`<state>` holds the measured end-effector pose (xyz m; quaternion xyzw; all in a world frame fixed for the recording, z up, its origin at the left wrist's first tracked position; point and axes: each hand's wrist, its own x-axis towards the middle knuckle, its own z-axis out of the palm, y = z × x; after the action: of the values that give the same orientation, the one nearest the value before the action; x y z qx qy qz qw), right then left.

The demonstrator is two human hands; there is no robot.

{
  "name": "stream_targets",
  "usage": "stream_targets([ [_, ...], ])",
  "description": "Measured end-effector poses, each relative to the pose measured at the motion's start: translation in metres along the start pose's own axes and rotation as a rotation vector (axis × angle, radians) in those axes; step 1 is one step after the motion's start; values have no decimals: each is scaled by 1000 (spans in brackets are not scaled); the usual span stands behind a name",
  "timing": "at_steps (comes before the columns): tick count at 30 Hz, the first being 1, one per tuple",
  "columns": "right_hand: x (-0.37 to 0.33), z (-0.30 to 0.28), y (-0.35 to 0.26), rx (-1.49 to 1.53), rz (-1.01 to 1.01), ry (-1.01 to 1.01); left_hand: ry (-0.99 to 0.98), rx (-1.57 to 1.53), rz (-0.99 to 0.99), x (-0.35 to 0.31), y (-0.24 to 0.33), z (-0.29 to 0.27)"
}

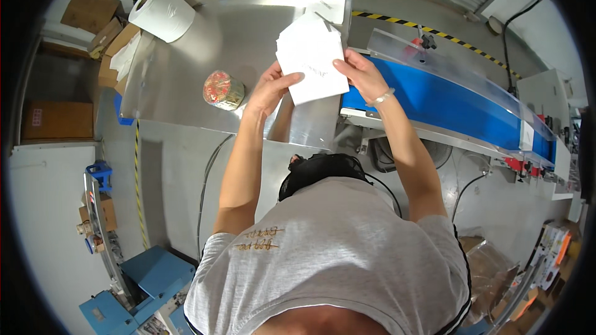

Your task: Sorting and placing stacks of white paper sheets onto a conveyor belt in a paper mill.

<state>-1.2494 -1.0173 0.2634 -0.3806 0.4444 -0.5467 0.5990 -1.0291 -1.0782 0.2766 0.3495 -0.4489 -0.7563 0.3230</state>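
Both hands grip a loosely fanned stack of white paper pieces, the front one bearing a small dark print. At its left edge my left hand is closed, thumb lying on top. My right hand pinches the right edge the same way. The fingers under the stack are hidden, and whether the pieces are cards or flat packets I cannot tell. Beneath is a stainless steel table. Left of my left hand stands a round, clear-wrapped red and green bundle. Beyond the stack lies more white paper.
A blue conveyor belt with clear side guards runs off to the right. At the table's far left stands a large white roll, near cardboard boxes. Blue machine parts are at the lower left. A dark cable crosses the floor.
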Motion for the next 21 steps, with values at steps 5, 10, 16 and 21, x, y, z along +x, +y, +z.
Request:
stream_targets([
  [5, -34, -9, -5, -76, -77, 8, 29, 134, 128, -16, -15, 21],
  [10, -51, -14, 0, -190, -208, 84, 51, 354, 386, -30, -28, 30],
  [16, -44, 19, 36, -424, -320, 265, 318, -9, 210, -55, -59, 22],
  [21, -36, 50, 44, -583, -147, 248, 360, -386, 125, -75, -76, 2],
])
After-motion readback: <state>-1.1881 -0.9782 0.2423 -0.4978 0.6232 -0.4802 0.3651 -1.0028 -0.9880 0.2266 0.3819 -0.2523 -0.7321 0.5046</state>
